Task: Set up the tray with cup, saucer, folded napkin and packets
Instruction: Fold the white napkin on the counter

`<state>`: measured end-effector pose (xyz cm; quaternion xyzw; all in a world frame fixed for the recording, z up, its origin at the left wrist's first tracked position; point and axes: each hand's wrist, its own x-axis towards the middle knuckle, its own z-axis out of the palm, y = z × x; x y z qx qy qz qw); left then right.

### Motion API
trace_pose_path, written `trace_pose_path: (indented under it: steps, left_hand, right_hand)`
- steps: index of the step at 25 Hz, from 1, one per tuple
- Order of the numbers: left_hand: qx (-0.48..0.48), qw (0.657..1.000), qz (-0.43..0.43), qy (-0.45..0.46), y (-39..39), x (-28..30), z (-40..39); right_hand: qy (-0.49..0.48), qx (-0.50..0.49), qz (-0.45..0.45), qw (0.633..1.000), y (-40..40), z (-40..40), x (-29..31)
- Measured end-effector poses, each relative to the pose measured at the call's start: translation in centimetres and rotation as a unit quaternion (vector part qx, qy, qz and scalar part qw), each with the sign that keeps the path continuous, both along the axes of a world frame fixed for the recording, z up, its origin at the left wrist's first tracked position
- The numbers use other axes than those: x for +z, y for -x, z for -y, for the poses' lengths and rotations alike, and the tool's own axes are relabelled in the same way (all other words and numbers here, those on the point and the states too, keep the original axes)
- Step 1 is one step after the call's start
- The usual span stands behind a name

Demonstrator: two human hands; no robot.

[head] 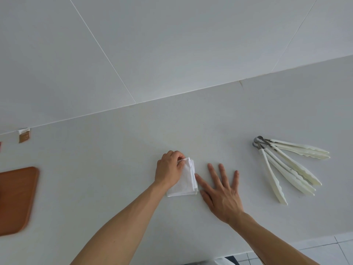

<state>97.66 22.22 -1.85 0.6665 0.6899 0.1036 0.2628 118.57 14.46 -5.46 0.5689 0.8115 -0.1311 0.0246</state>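
Note:
A white folded napkin (186, 181) lies on the white counter near the middle. My left hand (169, 168) rests on its left part and pinches its far corner with curled fingers. My right hand (221, 190) lies flat on the counter just right of the napkin, fingers spread, the thumb touching the napkin's right edge. A brown wooden tray (16, 197) lies at the far left, partly cut off by the frame edge. A brown and white packet (24, 135) stands against the wall at the back left. No cup or saucer is in view.
Several white plastic tongs (290, 165) lie fanned out on the counter to the right. A white tiled wall (133, 54) rises behind the counter. The counter's front edge and a tiled floor (328, 247) show at the bottom right.

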Motion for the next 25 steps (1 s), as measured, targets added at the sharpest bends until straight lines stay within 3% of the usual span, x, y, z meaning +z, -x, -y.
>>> trace_pose_path:
  steps: [5, 9, 12, 16, 25]
  left_hand:
    - [-0.011, 0.996, -0.076, -0.033, -0.6, 0.0, 0.9]
    - [-0.042, 0.986, -0.101, -0.127, 0.2, -0.5, 3.9]
    - [-0.071, 0.986, -0.124, -0.090, 1.1, -1.8, 6.3]
    - [-0.089, 0.979, -0.178, -0.036, 0.6, -3.0, 6.6]
    - [-0.099, 0.976, -0.192, -0.034, 0.8, -3.9, 6.4]
  right_hand:
    - [0.010, 0.002, 0.008, 1.000, 0.1, 0.0, 0.6]
    - [0.000, -0.053, -0.064, 0.997, 1.0, -0.7, 1.9]
    - [-0.021, -0.002, -0.106, 0.994, 4.8, -2.5, 3.3]
    - [0.006, 0.070, -0.048, 0.996, 7.5, -4.3, 2.2]
    - [0.014, 0.047, -0.020, 0.999, 6.9, -4.6, -0.2]
